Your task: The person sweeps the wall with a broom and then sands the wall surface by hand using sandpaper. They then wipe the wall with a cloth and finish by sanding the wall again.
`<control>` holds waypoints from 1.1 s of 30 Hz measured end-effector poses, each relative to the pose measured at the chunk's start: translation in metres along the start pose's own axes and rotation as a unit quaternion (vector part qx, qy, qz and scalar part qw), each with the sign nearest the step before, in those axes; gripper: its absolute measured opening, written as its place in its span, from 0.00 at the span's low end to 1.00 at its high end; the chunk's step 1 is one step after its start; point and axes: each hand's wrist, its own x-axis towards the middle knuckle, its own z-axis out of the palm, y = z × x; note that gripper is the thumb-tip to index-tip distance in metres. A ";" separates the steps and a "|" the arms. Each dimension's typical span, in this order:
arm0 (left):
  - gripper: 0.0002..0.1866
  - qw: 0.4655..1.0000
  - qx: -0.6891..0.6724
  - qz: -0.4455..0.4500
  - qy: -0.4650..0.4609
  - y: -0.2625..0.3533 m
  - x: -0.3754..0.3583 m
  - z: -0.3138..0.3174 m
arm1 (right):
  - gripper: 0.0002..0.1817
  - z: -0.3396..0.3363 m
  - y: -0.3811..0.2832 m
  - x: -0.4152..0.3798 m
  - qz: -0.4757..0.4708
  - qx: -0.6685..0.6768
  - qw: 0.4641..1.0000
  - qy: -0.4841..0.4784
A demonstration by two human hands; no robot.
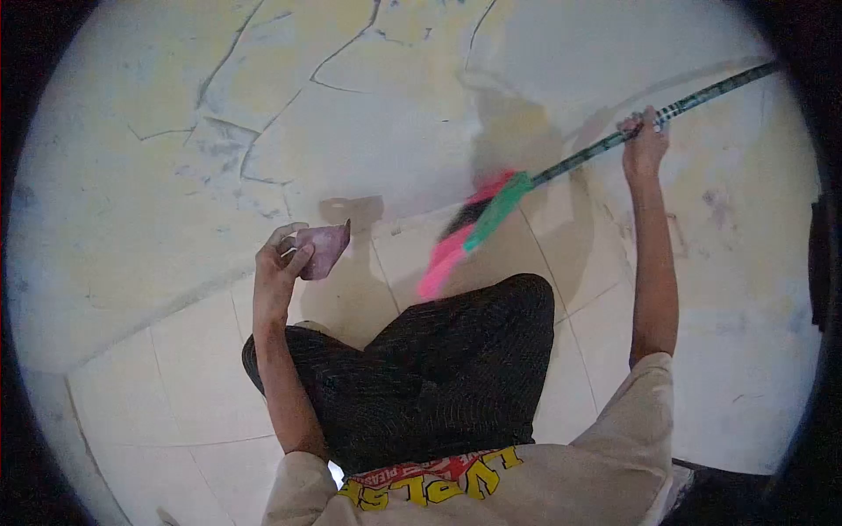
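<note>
My left hand [282,263] pinches a flat mauve piece [324,250] between thumb and fingers, in front of the lower wall. The piece has an angled end with a dark tip; its exact kind I cannot make out. Raised at the upper right, my right hand [645,140] is wrapped round the dark green patterned handle of a broom [583,156]. The broom slants down to the left, with a green socket [497,211] and pink and black bristles [443,263]. The bristle ends come close to my knee.
A cracked wall [386,114] with pale yellow patches rises in front of me. Light tiles [210,386] cover the floor at its foot. My bent legs in dark trousers [438,377] are between my arms. Something dark stands at the right edge.
</note>
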 end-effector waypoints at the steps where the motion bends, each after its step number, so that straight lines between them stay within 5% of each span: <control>1: 0.15 1.000 -0.018 -0.001 -0.006 -0.003 0.001 -0.002 | 0.14 0.002 0.007 -0.004 -0.003 -0.002 1.000 0.001; 4: 0.16 1.000 -0.025 -0.004 -0.005 0.007 -0.004 0.002 | 0.08 0.014 0.013 -0.016 -0.015 0.011 1.000 0.007; 17: 0.18 0.998 0.023 -0.047 0.021 -0.010 0.002 -0.003 | 0.09 -0.034 0.064 0.024 -0.088 -0.119 0.989 0.021; 23: 0.17 0.998 0.039 -0.039 0.043 -0.011 0.000 0.007 | 0.29 -0.057 0.089 0.048 -0.109 -0.111 0.987 0.037; 33: 0.17 0.993 0.093 -0.008 0.069 0.002 -0.001 0.004 | 0.20 -0.015 0.090 0.035 -0.084 -0.048 0.988 0.122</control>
